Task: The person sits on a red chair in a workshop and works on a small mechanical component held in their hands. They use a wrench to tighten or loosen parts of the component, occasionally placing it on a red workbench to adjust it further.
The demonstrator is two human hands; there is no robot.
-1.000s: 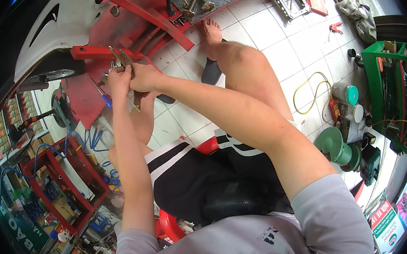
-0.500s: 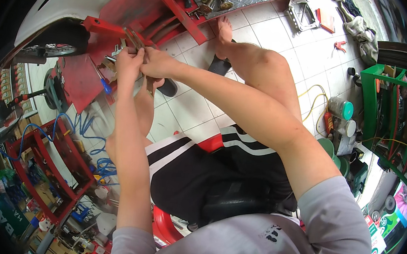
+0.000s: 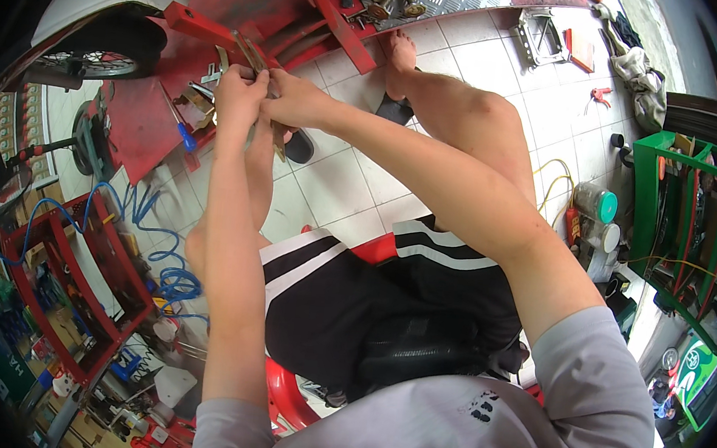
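My left hand (image 3: 240, 96) and my right hand (image 3: 297, 101) meet at the upper left, fingers closed around a long, narrow brownish metal piece (image 3: 251, 51). One end of it sticks out beyond my fingers, and the other shows below my right hand. Its exact kind is hard to make out, since the fingers cover the middle. Just past my hands runs a red metal bar (image 3: 201, 28) of the red lift. Left of my left hand lie small metal parts and a screwdriver with a blue handle (image 3: 185, 137).
A motorcycle wheel (image 3: 104, 61) stands at the upper left. Large bolts (image 3: 384, 4) lie on the tread plate. A red tool trolley (image 3: 63, 283) and blue coiled hose (image 3: 179, 281) are at left. To the right are a green rack (image 3: 648, 177), jars (image 3: 606, 206) and a metal frame (image 3: 538, 39).
The whole view has shifted slightly, so most things sit a little to the right and lower. Both hands keep hold of the metal piece, whose lower end now shows more plainly.
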